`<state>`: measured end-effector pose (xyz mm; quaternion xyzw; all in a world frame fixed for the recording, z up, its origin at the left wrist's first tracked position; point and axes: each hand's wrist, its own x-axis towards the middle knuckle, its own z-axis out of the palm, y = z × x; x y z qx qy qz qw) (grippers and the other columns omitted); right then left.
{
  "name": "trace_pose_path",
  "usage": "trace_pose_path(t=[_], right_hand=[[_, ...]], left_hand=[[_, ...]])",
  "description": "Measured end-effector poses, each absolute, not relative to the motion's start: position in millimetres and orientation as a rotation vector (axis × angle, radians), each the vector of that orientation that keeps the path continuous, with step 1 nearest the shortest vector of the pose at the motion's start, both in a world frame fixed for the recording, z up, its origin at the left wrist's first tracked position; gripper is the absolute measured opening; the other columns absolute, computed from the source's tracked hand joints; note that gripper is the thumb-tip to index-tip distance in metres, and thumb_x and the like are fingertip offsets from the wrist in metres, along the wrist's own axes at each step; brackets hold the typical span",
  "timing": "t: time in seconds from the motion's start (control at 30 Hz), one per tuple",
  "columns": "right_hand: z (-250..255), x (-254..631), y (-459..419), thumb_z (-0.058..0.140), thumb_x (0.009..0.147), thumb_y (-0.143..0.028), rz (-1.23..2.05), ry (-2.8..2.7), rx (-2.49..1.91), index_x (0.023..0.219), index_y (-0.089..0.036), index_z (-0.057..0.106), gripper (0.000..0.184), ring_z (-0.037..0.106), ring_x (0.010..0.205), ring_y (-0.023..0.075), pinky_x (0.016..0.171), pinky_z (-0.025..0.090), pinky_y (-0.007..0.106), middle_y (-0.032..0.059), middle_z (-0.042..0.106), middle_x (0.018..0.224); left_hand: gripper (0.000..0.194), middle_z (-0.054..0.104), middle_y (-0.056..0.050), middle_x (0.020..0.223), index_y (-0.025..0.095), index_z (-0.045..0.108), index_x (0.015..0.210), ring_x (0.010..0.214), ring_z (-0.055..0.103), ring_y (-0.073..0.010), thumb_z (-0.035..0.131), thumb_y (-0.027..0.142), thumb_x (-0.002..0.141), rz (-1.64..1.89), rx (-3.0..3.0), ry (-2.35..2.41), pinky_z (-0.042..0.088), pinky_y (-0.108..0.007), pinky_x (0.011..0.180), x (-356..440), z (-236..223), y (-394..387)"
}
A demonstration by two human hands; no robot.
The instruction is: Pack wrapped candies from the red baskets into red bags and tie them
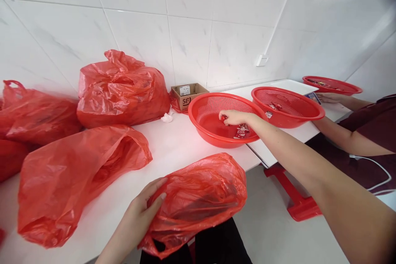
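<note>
My left hand [144, 210] grips the rim of a red plastic bag [201, 194] between thumb and fingers, at the table's front edge above my lap. The bag's mouth gapes toward me. My right hand [232, 117] reaches inside a red perforated plastic basket [196, 121], its fingers closed on a small red wrapped packet [223, 118], partly hidden by the fingers. On the basket's bottom, just below that hand, lie a few small red-and-white printed packets [241, 131].
Several red plastic bags, a large full one [120, 95] and a slack one [62, 181] among them, lie to the left. A small cardboard box [185, 102] stands behind my basket. Right are a second basket [291, 117], a co-worker's arm [340, 134] and a red stool [301, 210].
</note>
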<state>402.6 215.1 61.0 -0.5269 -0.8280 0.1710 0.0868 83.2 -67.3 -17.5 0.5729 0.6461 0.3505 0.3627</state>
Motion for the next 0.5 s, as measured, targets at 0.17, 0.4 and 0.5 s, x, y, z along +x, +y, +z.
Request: trace_pose_path(t=[0.17, 0.4, 0.5], right_hand=[[105.2, 369.2, 155.5, 0.054, 0.079, -0.012, 1.044, -2.37, -0.945, 0.105, -0.024, 0.056, 0.028, 0.063, 0.087, 0.0141, 0.074, 0.05, 0.025, 0.002, 0.064, 0.108], [77.5, 309.9, 36.4, 0.05, 0.076, -0.001, 0.931, -2.866, -0.392, 0.105, -0.021, 0.061, 0.037, 0.058, 0.093, 0.015, 0.081, 0.05, 0.028, 0.0049, 0.06, 0.117], [38.3, 299.9, 28.5, 0.049, 0.08, 0.0, 0.433, -3.077, -0.56, 0.11, -0.016, 0.063, 0.037, 0.055, 0.105, 0.0244, 0.086, 0.05, 0.039, 0.0141, 0.057, 0.12]], left_hand=[[0.056, 0.055, -0.008, 0.143, 0.022, 0.061, 0.132, 0.136, 0.046, -0.0276, 0.055, 0.052, 0.085, 0.87, 1.439, 1.639, 0.027, -0.045, 0.118, 86.5, -16.0, -65.4], [0.063, 0.05, -0.01, 0.148, 0.019, 0.055, 0.138, 0.139, 0.043, -0.0299, 0.06, 0.048, 0.082, 0.982, 1.297, 1.589, 0.029, -0.046, 0.116, 88.4, -13.8, -56.2], [0.067, 0.05, -0.012, 0.148, 0.018, 0.053, 0.139, 0.137, 0.044, -0.0316, 0.065, 0.045, 0.079, 1.033, 1.19, 1.54, 0.035, -0.046, 0.112, 88.4, -14.4, -54.7]])
